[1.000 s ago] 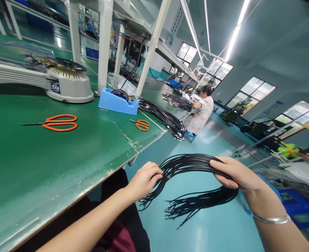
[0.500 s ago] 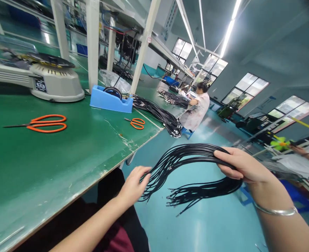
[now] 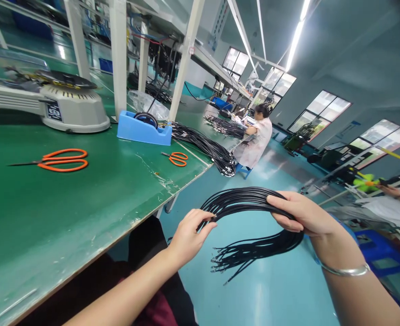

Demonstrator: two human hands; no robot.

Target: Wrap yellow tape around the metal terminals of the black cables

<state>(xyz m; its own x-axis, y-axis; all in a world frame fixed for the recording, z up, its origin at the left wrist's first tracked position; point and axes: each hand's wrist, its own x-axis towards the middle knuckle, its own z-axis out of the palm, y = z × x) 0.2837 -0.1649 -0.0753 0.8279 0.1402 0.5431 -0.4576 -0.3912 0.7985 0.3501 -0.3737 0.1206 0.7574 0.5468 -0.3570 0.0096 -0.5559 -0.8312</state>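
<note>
We hold a bunch of black wires (image 3: 242, 198) in the air, just past the right edge of the green table (image 3: 101, 203), over the blue-green floor (image 3: 254, 299). Our right hand (image 3: 296, 210) is clamped around the bend of the bunch, with the thumb lying across it. Our left hand (image 3: 191, 231), nearer the table, has its thumb and finger pinched together on one end of the wires. The other end hangs loose and lower, with lots of little shiny tips. We have a silver bracelet (image 3: 347, 271) on our right wrist.

On the green table lie big scissors (image 3: 65, 160), on its left part, and small scissors (image 3: 178, 159) close to its right corner. Both have orange handles. A blue tape holder (image 3: 142, 132) sits farther back on the table, and a grey machine (image 3: 75, 111) with a round black top stands on its left side. A big pile of wires (image 3: 203, 146) lies by the table's right corner. Past the table, a person (image 3: 259, 141) in a pale coat sits on a blue stool (image 3: 244, 171).
</note>
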